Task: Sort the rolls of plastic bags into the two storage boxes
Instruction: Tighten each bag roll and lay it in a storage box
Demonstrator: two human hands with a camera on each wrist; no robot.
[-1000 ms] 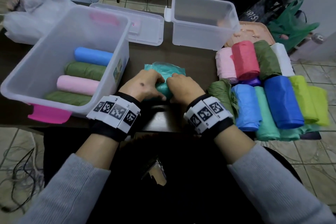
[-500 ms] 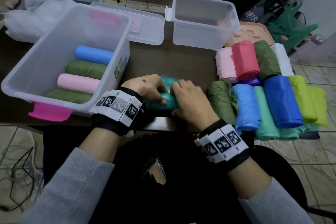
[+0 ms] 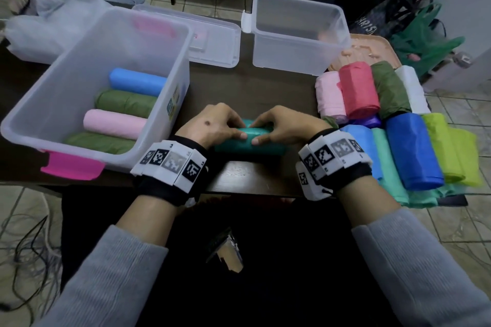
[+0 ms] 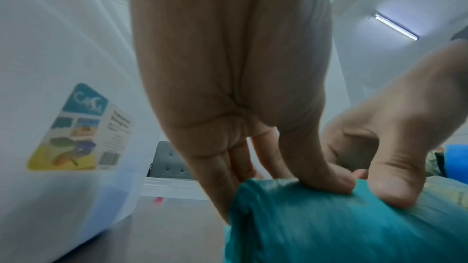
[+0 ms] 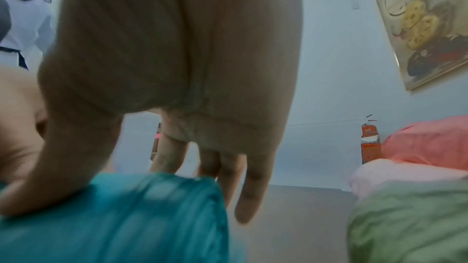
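A teal roll of plastic bags lies crosswise on the dark table near its front edge. My left hand grips its left half and my right hand its right half, thumbs on the near side and fingers curled over the far side. In the left wrist view my left hand presses into the teal roll. My right hand wraps the teal roll in the right wrist view. The large clear box with pink latches holds several rolls. The small clear box stands at the back.
A pile of rolls in pink, red, green, white, blue, mint and lime lies at the right, hanging over the table's edge. An olive roll lies close to my right hand. A clear lid lies behind the large box, a white bag far left.
The loose, crumpled teal bags have been rolled into a tight cylinder nearer the front edge. My hands have spread apart along it, each toward one end.
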